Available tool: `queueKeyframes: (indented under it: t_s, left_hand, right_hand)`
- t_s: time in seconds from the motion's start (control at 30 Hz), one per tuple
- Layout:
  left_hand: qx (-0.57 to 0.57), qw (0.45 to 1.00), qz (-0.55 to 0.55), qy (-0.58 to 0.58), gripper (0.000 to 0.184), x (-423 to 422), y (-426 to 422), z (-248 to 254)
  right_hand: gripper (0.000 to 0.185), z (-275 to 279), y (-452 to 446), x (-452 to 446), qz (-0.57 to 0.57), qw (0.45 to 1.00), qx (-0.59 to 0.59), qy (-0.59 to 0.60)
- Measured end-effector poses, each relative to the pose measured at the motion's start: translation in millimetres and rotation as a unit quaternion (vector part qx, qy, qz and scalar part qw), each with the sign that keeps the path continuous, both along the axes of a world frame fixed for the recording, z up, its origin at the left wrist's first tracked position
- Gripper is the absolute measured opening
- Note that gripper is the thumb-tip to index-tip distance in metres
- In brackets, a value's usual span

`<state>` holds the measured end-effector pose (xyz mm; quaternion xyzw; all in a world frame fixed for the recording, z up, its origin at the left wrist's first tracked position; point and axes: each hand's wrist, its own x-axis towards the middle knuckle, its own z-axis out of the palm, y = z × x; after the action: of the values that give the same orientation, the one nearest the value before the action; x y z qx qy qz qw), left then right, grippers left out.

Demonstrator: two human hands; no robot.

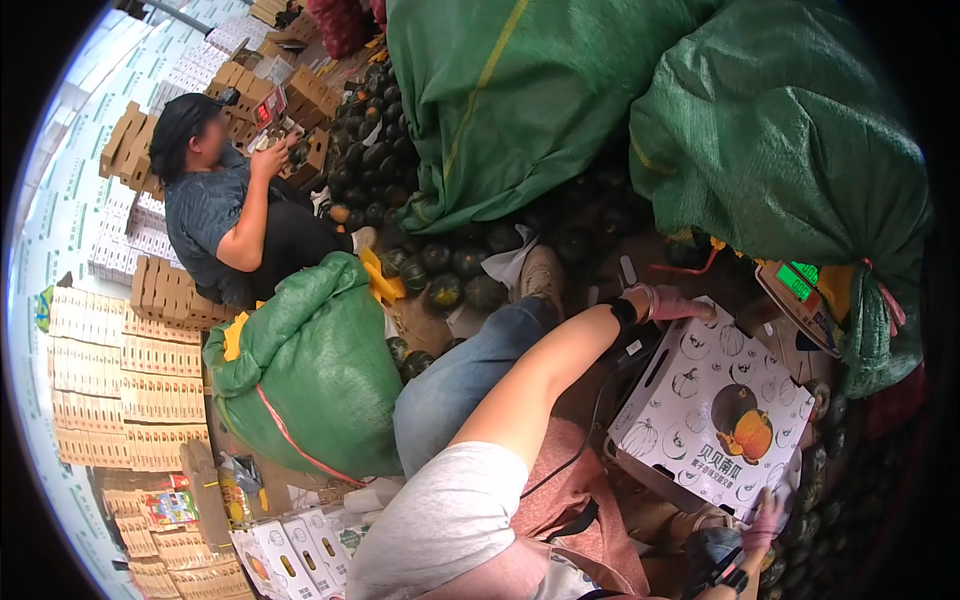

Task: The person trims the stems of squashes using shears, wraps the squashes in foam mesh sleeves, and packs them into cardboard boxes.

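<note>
A white cardboard box [690, 385] printed with pumpkins and Chinese lettering stands tilted before my knees, its lid shut. My left hand [680, 303], in a pinkish glove, grips the box's upper corner. At the opposite lower corner, my right hand [765, 518], also gloved, has its fingers against the box's side edge; its palm side is hidden. Just beyond the box sits a scale [798, 290] with a lit green display. Dark green pumpkins [815, 470] lie along the box's far side.
Large green sacks [520, 100] rise ahead, and another tied sack [310, 375] stands at left. Loose pumpkins [460, 265] cover the floor between them. A co-worker [225, 210] sits at upper left near cartons [130, 150]. Flattened boxes [130, 385] are stacked at far left.
</note>
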<state>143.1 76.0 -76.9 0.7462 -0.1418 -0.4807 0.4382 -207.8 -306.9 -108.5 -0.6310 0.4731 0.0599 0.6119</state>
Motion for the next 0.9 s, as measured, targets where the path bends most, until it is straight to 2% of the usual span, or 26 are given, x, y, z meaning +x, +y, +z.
queueKeyframes:
  t_s: [0.03, 0.07, 0.1, 0.17, 0.2, 0.3, 0.4, 0.5, 0.6, 0.63, 0.73, 0.77, 0.87, 0.9]
  left_hand:
    - [0.001, 1.0, 0.008, 0.005, 0.07, -1, 1, 6]
    - [0.001, 1.0, 0.017, 0.011, 0.069, -4, 2, 18]
    - [0.001, 1.0, 0.024, 0.017, 0.068, -6, 2, 24]
    - [-0.007, 0.998, 0.05, 0.037, 0.063, -7, 0, 21]
    - [-0.01, 0.997, 0.062, 0.045, 0.061, -7, -1, 20]
    - [-0.134, 0.988, 0.047, -0.067, 0.056, -10, -2, -4]
    - [-0.061, 0.997, 0.038, 0.019, 0.06, -2, -5, -27]
    - [-0.168, 0.98, 0.083, 0.061, 0.066, -13, 1, -10]
    - [-0.068, 0.985, 0.146, -0.059, 0.072, -31, 10, -4]
    - [-0.08, 0.985, 0.137, -0.066, 0.078, -35, 11, 0]
    - [0.018, 0.984, 0.166, -0.054, 0.085, -50, 10, 11]
    - [0.077, 0.989, 0.117, -0.049, 0.09, -58, 11, 31]
    - [0.08, 0.988, 0.105, 0.082, 0.094, -97, 23, 49]
    - [0.091, 0.979, 0.139, 0.114, 0.092, -117, 29, 46]
  right_hand:
    - [0.064, 11, -12, 23, 0.074, 0.992, -0.09, 0.054]
    - [0.061, 12, -16, 42, 0.146, 0.974, -0.174, -0.023]
    - [0.06, 32, 1, 70, 0.155, 0.976, -0.151, 0.016]
    - [0.071, 16, 15, 103, 0.213, 0.952, -0.219, 0.003]
    - [0.08, 69, 65, 129, 0.223, 0.918, -0.295, 0.143]
    - [0.088, 56, 63, 131, 0.223, 0.909, -0.336, 0.109]
    - [0.091, 33, 52, 120, 0.234, 0.898, -0.349, 0.133]
    - [0.098, 46, 63, 132, 0.247, 0.873, -0.367, 0.208]
    - [0.105, 75, 96, 137, 0.243, 0.836, -0.418, 0.258]
    - [0.11, 30, 75, 123, 0.236, 0.814, -0.483, 0.221]
    - [0.112, 39, 71, 129, 0.25, 0.835, -0.431, 0.233]
    - [0.107, 47, 70, 134, 0.249, 0.85, -0.406, 0.226]
    - [0.099, 32, 49, 136, 0.215, 0.911, -0.329, 0.128]
    - [0.095, 25, 46, 135, 0.209, 0.912, -0.33, 0.127]
